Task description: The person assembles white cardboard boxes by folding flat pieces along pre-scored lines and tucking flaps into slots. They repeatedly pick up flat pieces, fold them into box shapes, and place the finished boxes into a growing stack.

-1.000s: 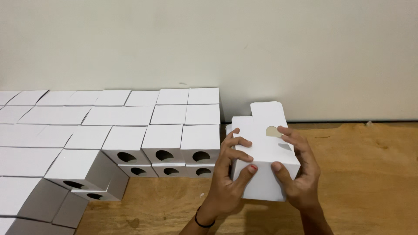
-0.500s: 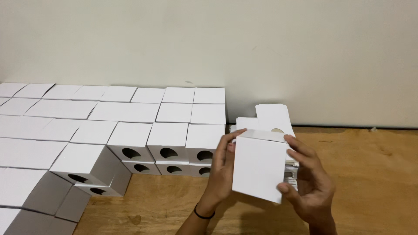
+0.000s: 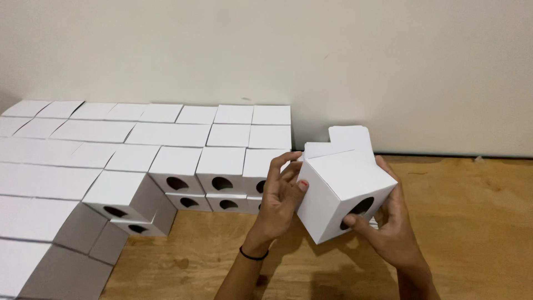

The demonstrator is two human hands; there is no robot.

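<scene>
I hold a white cardboard box [image 3: 338,186] with both hands above the wooden floor. Its top flap stands open toward the wall, and an oval cut-out shows on its lower right face. My left hand [image 3: 282,195] presses against the box's left face, a dark band around its wrist. My right hand [image 3: 391,225] cups the box from below and on the right, one finger by the cut-out. The box is tilted, with one corner turned toward me.
A large stack of matching white boxes [image 3: 166,161] fills the left, in stepped rows against the pale wall [image 3: 333,61]; several show oval holes on their front faces. Wooden floor [image 3: 477,222] extends to the right.
The box has been turned in my hands: before, a flat face and open flaps faced me; now a corner and the face with the oval cut-out do. The view also shifted slightly.
</scene>
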